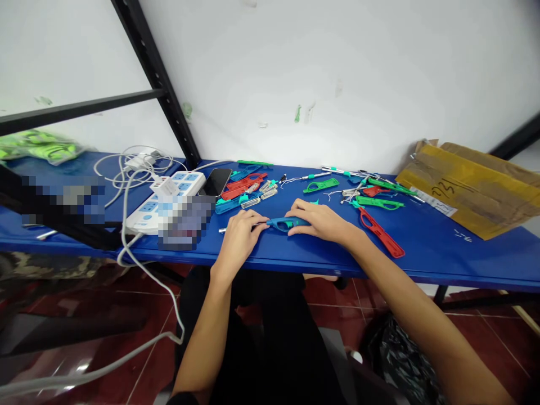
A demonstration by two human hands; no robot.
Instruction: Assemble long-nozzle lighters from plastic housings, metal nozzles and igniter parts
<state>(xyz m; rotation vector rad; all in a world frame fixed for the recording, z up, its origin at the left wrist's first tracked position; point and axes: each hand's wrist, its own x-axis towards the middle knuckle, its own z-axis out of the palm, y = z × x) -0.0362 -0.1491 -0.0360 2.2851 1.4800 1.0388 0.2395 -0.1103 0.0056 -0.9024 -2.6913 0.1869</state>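
Both hands are on a blue long-nosed lighter (278, 224) that lies level just above or on the blue table. My left hand (242, 232) is closed, pinching its thin metal tube (222, 230) near the handle. Around the handle's other end, my right hand (317, 220) is wrapped, thumb below and fingers on top. Its palm hides part of the casing. Behind my left hand lie red handle shells (242, 187), a blue shell (225, 208) and several small metallic parts (265, 193). To the right of my right hand rests a red handle shell (382, 233).
Green shells (321, 185) and metal tubes with wires (333, 170) lie towards the wall. A taped cardboard box (472, 185) stands at right. On the left are a white power strip (185, 183), a phone (218, 181), cables and a black shelf post (162, 84).
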